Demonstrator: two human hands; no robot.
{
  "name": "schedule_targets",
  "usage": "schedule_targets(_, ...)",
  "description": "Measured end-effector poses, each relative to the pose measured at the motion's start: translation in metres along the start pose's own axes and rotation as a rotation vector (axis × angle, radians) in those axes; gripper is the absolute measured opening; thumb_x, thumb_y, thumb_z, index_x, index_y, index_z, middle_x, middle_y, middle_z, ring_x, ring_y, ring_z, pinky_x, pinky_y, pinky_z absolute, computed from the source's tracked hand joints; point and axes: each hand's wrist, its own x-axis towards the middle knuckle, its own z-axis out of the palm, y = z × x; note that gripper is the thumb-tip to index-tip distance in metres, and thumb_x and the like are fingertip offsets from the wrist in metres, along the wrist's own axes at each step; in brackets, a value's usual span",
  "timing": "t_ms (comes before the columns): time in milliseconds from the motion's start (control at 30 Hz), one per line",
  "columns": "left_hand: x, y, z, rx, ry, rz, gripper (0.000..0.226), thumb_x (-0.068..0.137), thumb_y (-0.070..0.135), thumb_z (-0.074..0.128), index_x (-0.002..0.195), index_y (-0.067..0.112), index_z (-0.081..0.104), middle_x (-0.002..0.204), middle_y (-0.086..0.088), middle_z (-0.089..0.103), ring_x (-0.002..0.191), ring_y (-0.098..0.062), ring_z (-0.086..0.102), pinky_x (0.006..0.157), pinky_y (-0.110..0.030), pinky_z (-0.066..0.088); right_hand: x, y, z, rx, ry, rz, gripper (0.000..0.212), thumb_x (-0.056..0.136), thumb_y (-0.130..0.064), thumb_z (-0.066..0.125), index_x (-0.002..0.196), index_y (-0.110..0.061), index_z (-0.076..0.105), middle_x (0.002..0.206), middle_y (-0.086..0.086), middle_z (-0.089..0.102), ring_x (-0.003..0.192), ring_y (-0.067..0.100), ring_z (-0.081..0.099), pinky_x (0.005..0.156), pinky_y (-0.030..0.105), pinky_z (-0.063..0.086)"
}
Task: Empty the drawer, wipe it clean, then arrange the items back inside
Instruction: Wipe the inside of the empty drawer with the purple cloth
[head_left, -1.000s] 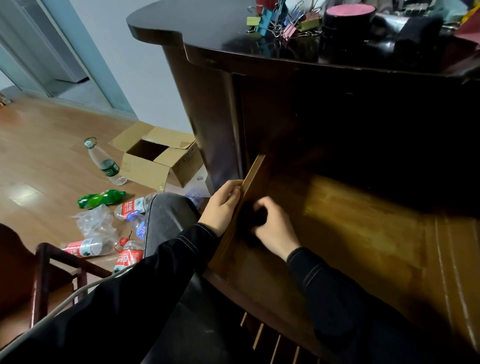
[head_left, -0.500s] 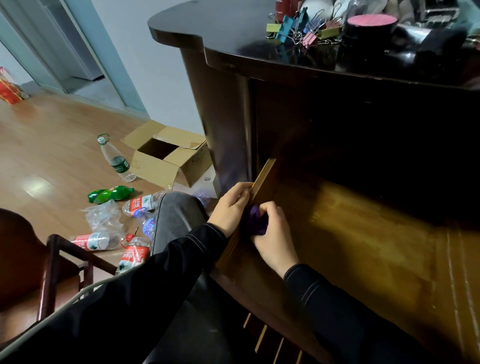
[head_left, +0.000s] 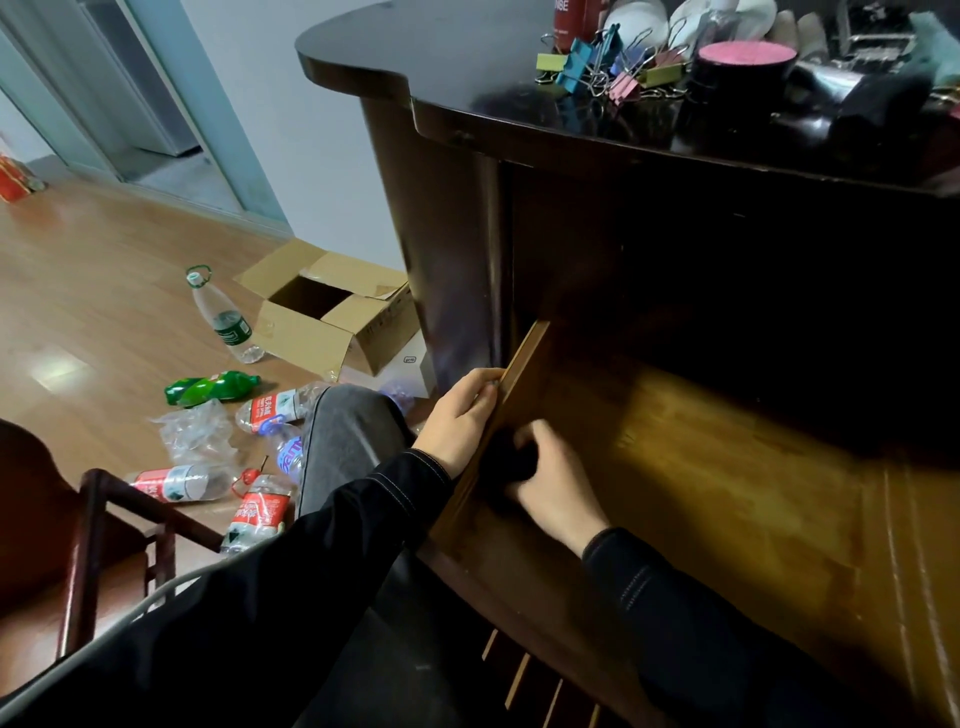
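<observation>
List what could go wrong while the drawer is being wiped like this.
1. The drawer is pulled far out; leaning on it could tip or strain it.
2. The left hand grips the side wall beside the wiping right hand; its fingers could get knocked or pinched.
3. The binder clips on the desktop could drop into the drawer.

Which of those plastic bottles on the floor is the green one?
The green bottle lying on its side, just below the clear bottle with the green label. The others nearby are clear with red labels.
</observation>
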Motion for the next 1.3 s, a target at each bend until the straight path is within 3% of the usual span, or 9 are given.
schedule_targets(67, 0.002, -0.001, 0.0, -0.013, 0.009, 0.018, 0.028, 0.108, 0.016, 0.039, 0.129, 0.013, 0.058, 0.12, -0.007, 0.063, 0.112, -0.019, 0.057, 0.104, -0.036, 0.044, -0.004, -0.006, -0.003, 0.119, 0.088, -0.107, 0.044, 0.074, -0.01, 0.08, 0.102, -0.031, 0.054, 0.11, -0.005, 0.062, 0.1, 0.007, 0.063, 0.078, 0.023, 0.058)
schedule_targets(133, 0.002, -0.001, 0.0, -0.012, 0.008, 0.016, 0.029, 0.108, 0.017, 0.039, 0.13, 0.013, 0.057, 0.121, -0.007, 0.062, 0.113, -0.019, 0.057, 0.103, -0.035, 0.045, -0.009, -0.008, 0.005, 0.084, 0.118, -0.156, 0.045, 0.075, -0.009, 0.079, 0.104, -0.03, 0.052, 0.111, -0.007, 0.057, 0.1, 0.004, 0.059, 0.077, 0.014, 0.052)
schedule_targets(300, 0.0, -0.002, 0.0, 0.008, 0.004, 0.023, 0.029, 0.108, 0.02, 0.038, 0.131, 0.018, 0.057, 0.121, -0.001, 0.062, 0.11, -0.013, 0.056, 0.093, -0.018, 0.044, -0.007, 0.0, 0.005, -0.082, -0.084, 0.04, 0.045, 0.081, -0.004, 0.077, 0.118, -0.018, 0.055, 0.124, 0.006, 0.06, 0.117, 0.024, 0.059, 0.101, 0.04, 0.05)
schedule_targets(433, 0.003, -0.004, 0.001, -0.045, 0.024, 0.039, 0.027, 0.108, 0.016, 0.04, 0.127, 0.014, 0.059, 0.117, -0.005, 0.064, 0.107, -0.012, 0.058, 0.094, -0.021, 0.045, -0.014, -0.002, 0.002, 0.013, 0.01, -0.148, 0.041, 0.077, -0.012, 0.08, 0.104, -0.028, 0.053, 0.112, -0.005, 0.058, 0.101, 0.014, 0.061, 0.085, 0.034, 0.057)
schedule_targets(600, 0.004, -0.006, 0.002, -0.017, 0.035, 0.037, 0.023, 0.107, 0.017, 0.041, 0.117, 0.027, 0.059, 0.1, 0.009, 0.063, 0.082, 0.018, 0.054, 0.073, -0.001, 0.039, -0.013, 0.0, 0.007, -0.159, -0.161, -0.005, 0.046, 0.082, -0.003, 0.074, 0.121, -0.016, 0.054, 0.125, 0.008, 0.059, 0.116, 0.028, 0.059, 0.1, 0.043, 0.049)
schedule_targets(767, 0.007, -0.01, 0.002, -0.035, 0.036, 0.063, 0.022, 0.107, 0.014, 0.043, 0.115, 0.025, 0.059, 0.1, 0.006, 0.064, 0.083, 0.015, 0.055, 0.081, -0.008, 0.042, -0.016, -0.01, 0.002, 0.007, -0.003, -0.169, 0.043, 0.073, -0.013, 0.078, 0.103, -0.029, 0.051, 0.11, -0.005, 0.057, 0.1, 0.014, 0.061, 0.081, 0.033, 0.058)
schedule_targets(933, 0.004, -0.009, 0.002, -0.023, 0.034, 0.042, 0.024, 0.107, 0.021, 0.042, 0.11, 0.039, 0.058, 0.101, 0.02, 0.064, 0.087, 0.018, 0.056, 0.074, -0.002, 0.04, -0.017, -0.001, 0.011, -0.203, -0.171, -0.026, 0.049, 0.082, -0.004, 0.074, 0.123, -0.018, 0.051, 0.127, 0.007, 0.054, 0.117, 0.029, 0.058, 0.099, 0.044, 0.05)
schedule_targets(1133, 0.006, -0.009, 0.002, -0.058, 0.036, 0.039, 0.022, 0.107, 0.018, 0.043, 0.112, 0.033, 0.059, 0.098, 0.017, 0.064, 0.086, 0.016, 0.057, 0.081, -0.007, 0.043, -0.019, -0.013, 0.007, -0.043, -0.009, -0.193, 0.045, 0.073, -0.012, 0.08, 0.099, -0.03, 0.047, 0.108, -0.006, 0.054, 0.097, 0.013, 0.059, 0.073, 0.024, 0.053)
schedule_targets(1300, 0.004, -0.01, 0.001, -0.048, 0.022, 0.035, 0.023, 0.107, 0.023, 0.041, 0.112, 0.038, 0.057, 0.102, 0.018, 0.063, 0.089, 0.015, 0.057, 0.082, -0.008, 0.046, -0.017, -0.005, 0.007, -0.209, -0.161, -0.038, 0.049, 0.08, -0.005, 0.077, 0.121, -0.017, 0.052, 0.125, 0.007, 0.056, 0.116, 0.028, 0.058, 0.097, 0.043, 0.051)
